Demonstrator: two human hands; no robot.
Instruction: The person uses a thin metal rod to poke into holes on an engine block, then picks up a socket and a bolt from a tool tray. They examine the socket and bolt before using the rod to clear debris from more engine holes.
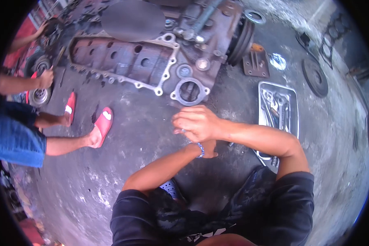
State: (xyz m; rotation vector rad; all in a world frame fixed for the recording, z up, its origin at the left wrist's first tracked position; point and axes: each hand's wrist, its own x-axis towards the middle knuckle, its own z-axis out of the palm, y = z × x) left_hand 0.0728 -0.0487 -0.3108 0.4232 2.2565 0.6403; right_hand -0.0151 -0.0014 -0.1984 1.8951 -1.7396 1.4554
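Note:
My right hand is raised in front of the engine block, just below its round flanged opening. Its fingers are curled together, and I cannot make out anything in them. My left hand, with a beaded bracelet at the wrist, crosses under my right wrist. Most of its fingers are hidden there, so its grip does not show. The block lies on the floor, with a long rectangular open side edged by bolt holes. A pulley sits at its right end.
To my right, a metal tray holds several wrenches. Beyond it lie a rusty bracket, a dark disc and a gasket. At left stands another person in red slippers, one hand near wheel-like parts.

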